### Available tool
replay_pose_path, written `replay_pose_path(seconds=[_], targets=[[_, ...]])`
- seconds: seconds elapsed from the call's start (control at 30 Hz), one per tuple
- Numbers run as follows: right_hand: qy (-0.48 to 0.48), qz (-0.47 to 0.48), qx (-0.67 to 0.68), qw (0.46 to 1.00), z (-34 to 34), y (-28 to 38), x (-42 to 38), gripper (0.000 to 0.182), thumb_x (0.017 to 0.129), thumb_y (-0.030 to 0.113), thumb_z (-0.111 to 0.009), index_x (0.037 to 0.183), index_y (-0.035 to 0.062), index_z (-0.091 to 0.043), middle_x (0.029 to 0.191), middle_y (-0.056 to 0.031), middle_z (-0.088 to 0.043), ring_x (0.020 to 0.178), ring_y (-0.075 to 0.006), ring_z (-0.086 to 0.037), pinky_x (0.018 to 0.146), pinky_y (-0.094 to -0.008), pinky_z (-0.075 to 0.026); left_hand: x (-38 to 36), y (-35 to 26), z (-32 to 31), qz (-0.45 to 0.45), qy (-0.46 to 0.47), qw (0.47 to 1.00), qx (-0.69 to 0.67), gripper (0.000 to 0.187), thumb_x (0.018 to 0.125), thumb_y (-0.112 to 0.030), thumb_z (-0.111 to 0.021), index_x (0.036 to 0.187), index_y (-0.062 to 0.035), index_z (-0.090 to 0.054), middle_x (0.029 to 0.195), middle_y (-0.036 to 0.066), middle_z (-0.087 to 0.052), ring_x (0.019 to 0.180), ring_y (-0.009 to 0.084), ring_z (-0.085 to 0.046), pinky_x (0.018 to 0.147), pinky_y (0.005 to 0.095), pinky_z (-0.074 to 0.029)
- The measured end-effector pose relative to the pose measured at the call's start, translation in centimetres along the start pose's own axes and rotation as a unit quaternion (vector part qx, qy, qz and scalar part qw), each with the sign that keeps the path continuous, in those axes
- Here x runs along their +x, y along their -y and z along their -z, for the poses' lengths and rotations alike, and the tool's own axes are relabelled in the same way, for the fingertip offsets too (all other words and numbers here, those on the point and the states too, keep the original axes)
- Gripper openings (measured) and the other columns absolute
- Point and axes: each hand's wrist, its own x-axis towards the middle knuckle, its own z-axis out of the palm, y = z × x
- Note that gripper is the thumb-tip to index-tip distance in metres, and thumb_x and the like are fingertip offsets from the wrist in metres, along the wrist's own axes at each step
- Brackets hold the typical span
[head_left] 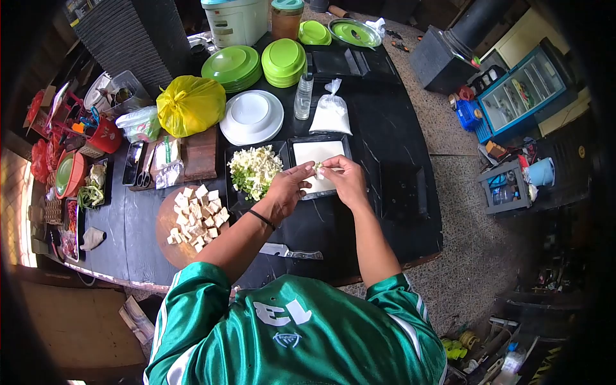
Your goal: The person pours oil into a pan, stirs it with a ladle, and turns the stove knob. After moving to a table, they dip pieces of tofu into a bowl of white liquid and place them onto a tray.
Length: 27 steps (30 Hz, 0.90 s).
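Note:
Both hands meet over a square black tray of white batter (312,151). My left hand (292,185), with a dark band at the wrist, pinches a small pale green piece (317,168). The fingers of my right hand (345,182) close on the same piece from the other side. Left of them, a black tray holds chopped white and green vegetables (255,168). Cubes of tofu-like food (200,215) are heaped on a round wooden board (168,236). Nearer my body lies a cleaver (292,252), its blade pointing left.
Behind the trays stand white plates (251,118), a clear bottle (303,96), a bag of white powder (331,114) and green plates (283,63). A yellow bag (190,106) sits by a dark wooden board (200,154) with scissors (147,171). Baskets crowd the far left.

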Motion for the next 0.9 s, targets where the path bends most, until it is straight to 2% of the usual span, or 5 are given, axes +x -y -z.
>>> replay_pose_path(seconds=[0.3,0.53,0.6,0.8,0.9], targets=[[0.029,-0.066,0.045,0.996,0.8,-1.4,0.0,0.018,0.097,0.012,-0.082,0.111,0.0028,-0.077,0.095,-0.0071,-0.082,0.082,-0.0104,-0.072,0.075,-0.0287,-0.055,0.6,0.6,-1.2,-0.01,-0.051,0.996,0.074,0.031,0.102,-0.031,-0.079,0.124,-0.0104,-0.082,0.098,-0.005,-0.072,0.085,0.0087,-0.054,0.079,0.0279,-0.039],[0.052,-0.095,0.103,0.989,1.3,-1.6,0.4,0.018,0.099,0.011,-0.08,0.116,0.0034,-0.078,0.093,-0.008,-0.081,0.076,-0.0083,-0.071,0.068,-0.0264,-0.056,0.5,-0.4,-1.7,-0.046,-0.048,0.981,0.181,0.033,0.103,-0.03,-0.077,0.125,-0.0057,-0.082,0.107,0.001,-0.078,0.093,0.0072,-0.06,0.08,0.0266,-0.046],[0.046,-0.104,0.098,0.989,1.3,-1.6,0.7,0.018,0.099,0.012,-0.08,0.115,0.0032,-0.079,0.093,-0.0076,-0.08,0.077,-0.0086,-0.071,0.069,-0.0267,-0.056,0.6,0.0,-1.4,-0.101,-0.045,0.975,0.192,0.036,0.104,-0.032,-0.076,0.128,-0.0067,-0.08,0.082,-0.007,-0.065,0.062,0.0051,-0.038,0.056,0.0229,-0.03],[-0.003,-0.047,0.046,0.998,0.5,-0.9,0.7,0.019,0.098,0.014,-0.08,0.112,0.0009,-0.079,0.094,-0.0069,-0.081,0.084,-0.0113,-0.073,0.077,-0.0286,-0.058,-0.4,0.6,-1.6,-0.057,-0.016,0.984,0.168,0.035,0.102,-0.022,-0.079,0.129,-0.0009,-0.077,0.105,0.001,-0.078,0.073,0.0033,-0.053,0.064,0.0218,-0.043],[-0.021,-0.008,0.013,1.0,0.1,0.3,0.0,0.02,0.098,0.014,-0.08,0.112,-0.0001,-0.079,0.096,-0.0073,-0.081,0.088,-0.0123,-0.074,0.081,-0.0299,-0.058,-0.2,0.6,-1.4,-0.056,-0.013,0.986,0.158,0.035,0.1,-0.018,-0.081,0.13,-0.0007,-0.076,0.1,0.001,-0.077,0.074,0.0037,-0.054,0.066,0.0217,-0.044]])
